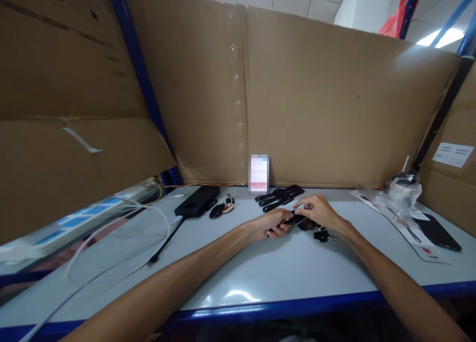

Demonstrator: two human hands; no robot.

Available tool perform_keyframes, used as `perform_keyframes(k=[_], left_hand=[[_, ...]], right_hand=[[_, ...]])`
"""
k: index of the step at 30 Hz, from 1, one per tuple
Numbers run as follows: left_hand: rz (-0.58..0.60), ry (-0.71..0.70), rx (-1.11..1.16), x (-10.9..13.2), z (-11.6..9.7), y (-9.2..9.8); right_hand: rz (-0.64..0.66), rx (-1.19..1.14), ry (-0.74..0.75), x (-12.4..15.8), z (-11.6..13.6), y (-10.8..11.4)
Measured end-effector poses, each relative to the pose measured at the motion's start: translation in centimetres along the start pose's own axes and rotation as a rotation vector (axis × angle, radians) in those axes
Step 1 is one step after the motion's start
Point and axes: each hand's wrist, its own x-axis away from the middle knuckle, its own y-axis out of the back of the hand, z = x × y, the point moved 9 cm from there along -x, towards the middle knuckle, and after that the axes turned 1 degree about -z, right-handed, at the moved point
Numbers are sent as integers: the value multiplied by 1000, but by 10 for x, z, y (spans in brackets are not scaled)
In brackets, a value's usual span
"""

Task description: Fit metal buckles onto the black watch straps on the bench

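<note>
My left hand (274, 224) is closed around a small black piece (292, 216), most of it hidden by the fingers. At the piece's other end, the thumb and fingertips of my right hand (317, 210) pinch it. Both hands are just above the table. Under and beside my right hand lie a black star-shaped knob with a metal screw (322, 236) and another dark part, partly covered. Just behind the hands are several flat black strip-like parts (280, 197), lying close together.
On the grey table (238, 272), a lit phone (259, 174) leans against the cardboard wall. To the left are a black power bank (196, 201), a black key fob (216, 211), white cables (122, 203) and a power strip (85, 218). Plastic packaging (401, 218) and a black slab (439, 231) lie right.
</note>
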Motion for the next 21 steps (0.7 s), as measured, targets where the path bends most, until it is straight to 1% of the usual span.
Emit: perform_keyframes(k=[7,10,15,21], left_hand=[[5,0,-12,0,0,-1],[4,-5,-16,0,0,0],[5,-9,-12,-1,0,1],[8,-14,-20,-2,0,2]], right_hand=[[-91,204,-58,3,12,0],[-72,233,-61,3,12,-2],[-6,148,22,4,20,-6],[-58,306,8,5,18,3]])
